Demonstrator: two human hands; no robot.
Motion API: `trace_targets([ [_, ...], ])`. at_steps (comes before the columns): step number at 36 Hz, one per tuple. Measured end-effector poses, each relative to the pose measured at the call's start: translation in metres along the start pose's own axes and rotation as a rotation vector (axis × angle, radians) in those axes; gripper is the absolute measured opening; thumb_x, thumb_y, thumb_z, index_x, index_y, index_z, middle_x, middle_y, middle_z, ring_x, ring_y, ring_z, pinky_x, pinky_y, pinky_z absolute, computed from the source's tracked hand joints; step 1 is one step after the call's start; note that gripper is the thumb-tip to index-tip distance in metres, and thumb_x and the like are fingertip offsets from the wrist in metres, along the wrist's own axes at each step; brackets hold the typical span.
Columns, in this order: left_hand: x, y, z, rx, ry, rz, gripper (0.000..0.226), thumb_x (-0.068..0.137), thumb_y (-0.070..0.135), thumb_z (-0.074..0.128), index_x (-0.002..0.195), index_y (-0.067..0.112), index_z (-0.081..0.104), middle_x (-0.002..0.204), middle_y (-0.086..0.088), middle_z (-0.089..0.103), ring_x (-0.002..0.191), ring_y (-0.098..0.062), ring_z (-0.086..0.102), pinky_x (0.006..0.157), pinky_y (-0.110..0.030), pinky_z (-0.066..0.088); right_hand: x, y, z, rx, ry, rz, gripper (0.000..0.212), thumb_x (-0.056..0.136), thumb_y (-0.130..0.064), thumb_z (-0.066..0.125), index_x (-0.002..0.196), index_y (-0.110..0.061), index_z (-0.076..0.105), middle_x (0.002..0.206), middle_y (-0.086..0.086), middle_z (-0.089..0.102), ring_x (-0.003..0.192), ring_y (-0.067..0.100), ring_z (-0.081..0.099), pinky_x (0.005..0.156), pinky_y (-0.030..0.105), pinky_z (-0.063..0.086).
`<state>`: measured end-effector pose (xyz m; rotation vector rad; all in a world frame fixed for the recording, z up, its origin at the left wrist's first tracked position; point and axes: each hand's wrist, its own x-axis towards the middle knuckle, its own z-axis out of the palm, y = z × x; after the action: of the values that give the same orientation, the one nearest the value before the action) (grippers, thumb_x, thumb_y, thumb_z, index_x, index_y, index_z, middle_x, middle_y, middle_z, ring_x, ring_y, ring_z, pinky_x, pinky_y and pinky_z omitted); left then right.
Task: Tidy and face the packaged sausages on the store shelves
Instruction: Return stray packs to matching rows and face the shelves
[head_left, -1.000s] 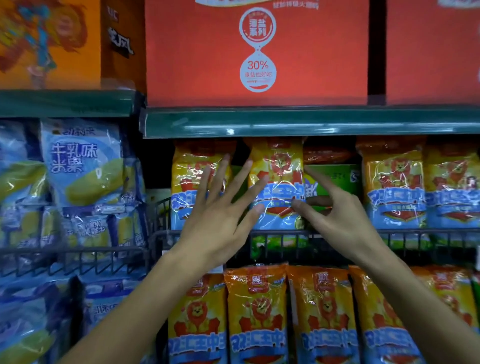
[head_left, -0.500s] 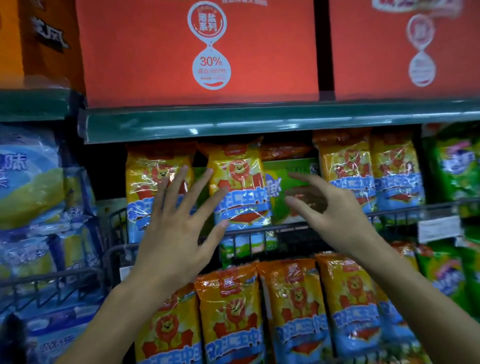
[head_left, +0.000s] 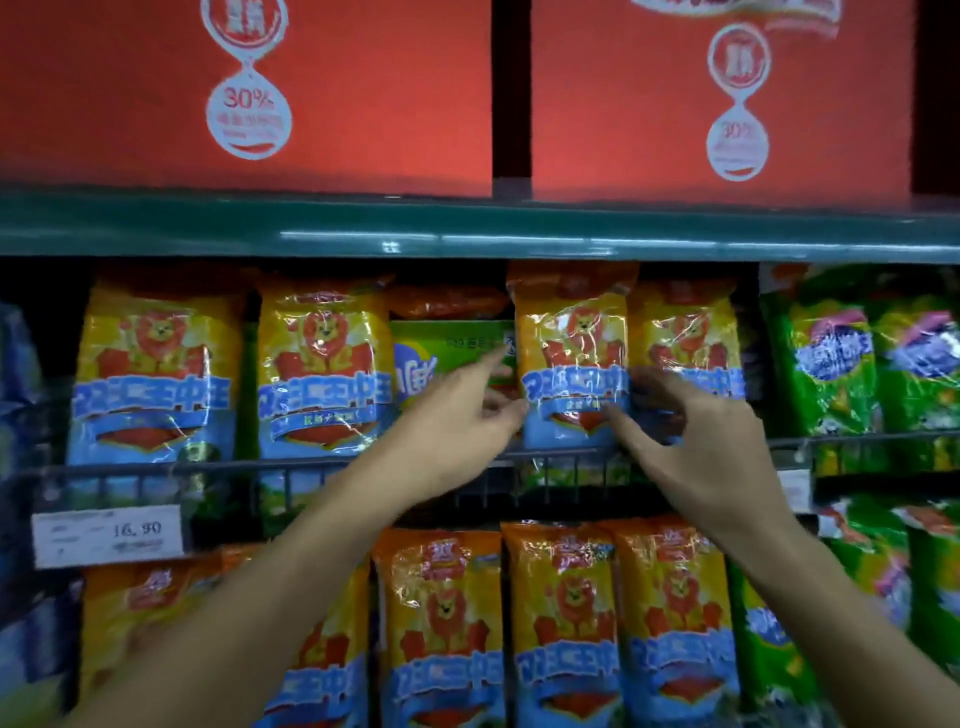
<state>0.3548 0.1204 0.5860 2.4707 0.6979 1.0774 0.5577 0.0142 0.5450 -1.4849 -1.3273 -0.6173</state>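
Both hands are up at the middle shelf from where I watch. My left hand (head_left: 457, 415) reaches in from the lower left, forefinger stretched toward a green packet (head_left: 452, 353) and the other fingertips touching the left edge of a yellow-and-blue sausage pack (head_left: 571, 364); I cannot tell whether it grips that edge or only touches it. My right hand (head_left: 701, 441) comes in from the lower right with fingers spread and loosely bent, thumb tip on the pack's lower front, holding nothing that I can see.

Largest in view are two red cartons (head_left: 249, 93) side by side on the top shelf, resting on a green shelf edge (head_left: 467, 228). Below it runs the row of sausage packs, upright and facing out behind a wire rail (head_left: 311, 467): two to the left of the green packet, then the one between my hands, then another just beside it on the right. The green packet sits further back than its neighbours, with an orange pack above it. Green bags (head_left: 831, 364) fill the right end of the shelf. More sausage packs (head_left: 566, 623) stand in the row beneath. A white price tag (head_left: 109, 535) hangs on the rail at the left, reading 16.90.
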Motion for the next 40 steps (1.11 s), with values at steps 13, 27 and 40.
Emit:
trace_targets([
  [13,0.015,0.013,0.011,-0.233,0.072,-0.086,0.027,0.099,0.015,0.069,0.111,0.023,0.046,0.097,0.001,0.064,0.087,-0.011,0.073,0.083,-0.041,0.062,0.005,0.028,0.000,0.202,0.002,-0.069,0.060,0.091,-0.043,0.072,0.142,-0.014,0.060,0.116,0.001,0.075,0.102,0.016,0.072,0.095,0.037,0.059],
  [27,0.004,0.012,-0.008,-0.283,0.210,0.090,0.028,0.100,0.016,0.069,0.120,0.023,0.050,0.102,0.001,0.073,0.096,-0.010,0.074,0.075,-0.026,0.059,0.018,0.010,0.007,0.524,0.002,-0.003,0.068,0.087,-0.041,0.080,0.149,-0.034,0.053,0.113,-0.006,0.071,0.101,0.001,0.070,0.092,0.026,0.059],
  [40,-0.015,-0.015,-0.030,-0.157,0.117,-0.064,0.035,0.100,0.022,0.068,0.124,0.023,0.043,0.101,0.005,0.068,0.089,-0.002,0.073,0.073,-0.025,0.063,0.020,-0.008,0.025,0.476,-0.229,-0.001,0.068,0.082,-0.051,0.079,0.145,-0.044,0.054,0.102,-0.018,0.068,0.099,-0.002,0.068,0.091,0.019,0.053],
])
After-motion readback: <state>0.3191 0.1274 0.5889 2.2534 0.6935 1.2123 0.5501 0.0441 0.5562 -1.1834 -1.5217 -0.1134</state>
